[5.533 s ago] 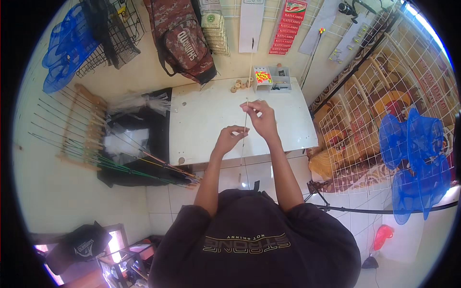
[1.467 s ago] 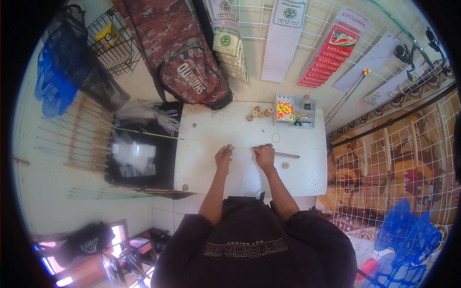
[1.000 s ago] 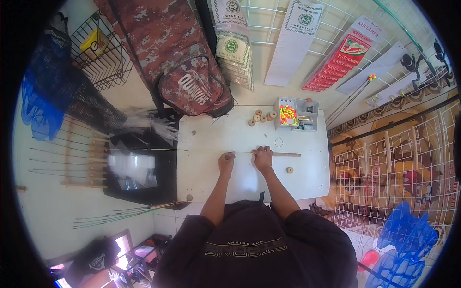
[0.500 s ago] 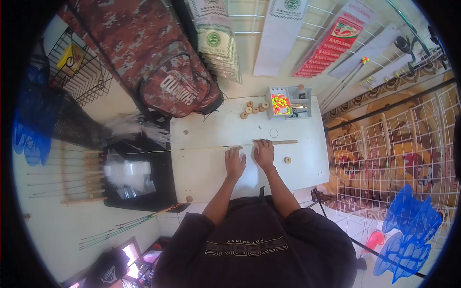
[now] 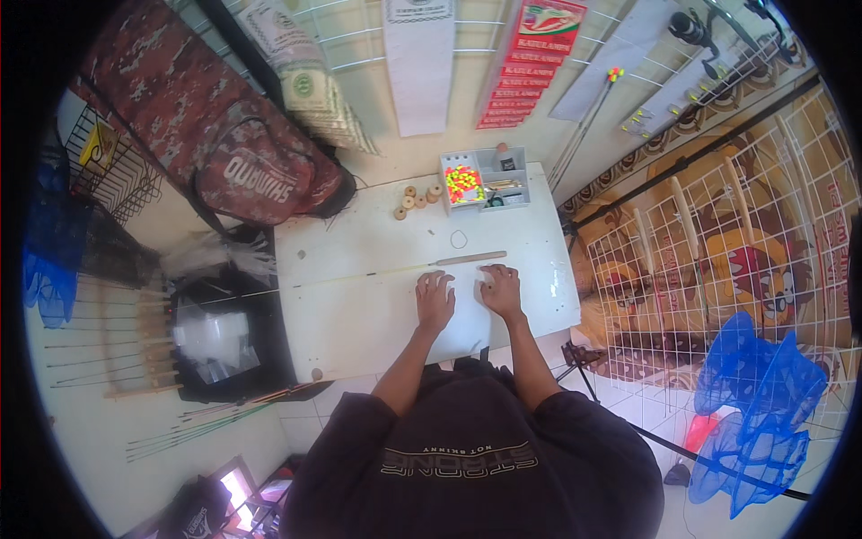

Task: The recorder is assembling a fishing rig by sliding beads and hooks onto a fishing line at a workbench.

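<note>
A thin fishing rod [image 5: 373, 273] lies across the white table, its slim wooden handle [image 5: 473, 258] toward the right. My left hand [image 5: 435, 302] rests on the table just below the rod, fingers spread, fingertips close to where handle and shaft meet. Below the handle, my right hand [image 5: 503, 292] is curled with thumb and fingers round a small cork ring [image 5: 488, 287], mostly hidden by them. Several more cork rings [image 5: 419, 201] sit in a group at the table's far side. A thin loop [image 5: 459, 239] lies beyond the handle.
A grey compartment box [image 5: 528, 195] with bright beads [image 5: 464, 184] stands at the table's [image 5: 359, 328] far edge. A camouflage bag [image 5: 256, 175] leans at the back left. Left of the table is a black surface with clear plastic packets [image 5: 215, 341]; a white wire rack [image 5: 718, 251] stands right.
My right hand has let go of the rod handle and moved down to the lone cork ring. The left hand stays near the rod. The whole view has shifted.
</note>
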`<state>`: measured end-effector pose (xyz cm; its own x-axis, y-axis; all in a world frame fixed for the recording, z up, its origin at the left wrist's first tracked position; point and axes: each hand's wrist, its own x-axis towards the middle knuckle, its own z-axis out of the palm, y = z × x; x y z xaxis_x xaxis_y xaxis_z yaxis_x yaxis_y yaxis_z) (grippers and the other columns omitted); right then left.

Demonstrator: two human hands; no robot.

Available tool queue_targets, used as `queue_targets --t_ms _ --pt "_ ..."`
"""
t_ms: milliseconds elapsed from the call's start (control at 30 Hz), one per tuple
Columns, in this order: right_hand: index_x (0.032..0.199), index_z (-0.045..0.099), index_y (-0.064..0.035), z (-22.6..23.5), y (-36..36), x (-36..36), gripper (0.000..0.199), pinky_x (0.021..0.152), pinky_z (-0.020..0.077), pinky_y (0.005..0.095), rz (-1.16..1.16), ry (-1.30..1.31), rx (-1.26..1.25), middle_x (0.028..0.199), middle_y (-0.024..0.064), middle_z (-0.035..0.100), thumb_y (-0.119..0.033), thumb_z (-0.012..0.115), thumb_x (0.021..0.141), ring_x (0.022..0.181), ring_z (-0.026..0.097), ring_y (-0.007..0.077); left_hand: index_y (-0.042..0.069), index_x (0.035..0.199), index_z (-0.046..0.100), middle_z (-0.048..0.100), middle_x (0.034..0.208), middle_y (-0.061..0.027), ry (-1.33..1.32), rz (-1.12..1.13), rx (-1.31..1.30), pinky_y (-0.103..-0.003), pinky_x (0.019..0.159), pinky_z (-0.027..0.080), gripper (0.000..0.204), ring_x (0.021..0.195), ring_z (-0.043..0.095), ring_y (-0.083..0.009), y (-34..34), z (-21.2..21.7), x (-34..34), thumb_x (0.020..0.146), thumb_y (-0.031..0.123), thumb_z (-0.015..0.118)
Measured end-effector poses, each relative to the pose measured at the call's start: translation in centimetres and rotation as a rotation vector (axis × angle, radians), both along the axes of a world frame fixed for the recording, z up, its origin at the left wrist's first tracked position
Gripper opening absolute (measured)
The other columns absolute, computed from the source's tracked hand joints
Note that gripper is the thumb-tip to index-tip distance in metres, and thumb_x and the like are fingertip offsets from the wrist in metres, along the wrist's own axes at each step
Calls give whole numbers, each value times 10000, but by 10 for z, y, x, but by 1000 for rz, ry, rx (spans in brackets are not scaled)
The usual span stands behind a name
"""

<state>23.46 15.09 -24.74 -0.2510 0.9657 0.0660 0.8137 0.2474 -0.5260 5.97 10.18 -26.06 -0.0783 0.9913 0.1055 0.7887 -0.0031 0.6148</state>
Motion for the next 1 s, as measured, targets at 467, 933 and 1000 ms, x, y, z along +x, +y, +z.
queue_targets --t_ms 467,933,1000 --pt "1143 586 -74 -10 6 40 410 887 441 380 264 258 -99 1084 110 600 2 619 741 993 552 291 200 1247 525 446 1338 -7 179 -93 -90 -438 1005 298 514 1231 338 -290 5 -6 51 758 168 679" --pt "1141 626 -112 24 24 55 401 688 508 274 217 563 -147 962 88 559 -6 677 758 851 591 207 209 906 727 683 896 36 85 10 -117 -352 843 348 140 942 493 -193 23 23 75 831 258 619" --pt "1119 643 -112 23 23 60 379 681 511 276 201 536 -149 960 86 558 -21 691 754 844 590 202 216 903 728 684 875 37 82 14 -93 -348 841 350 138 939 495 -191 25 22 75 832 263 620"
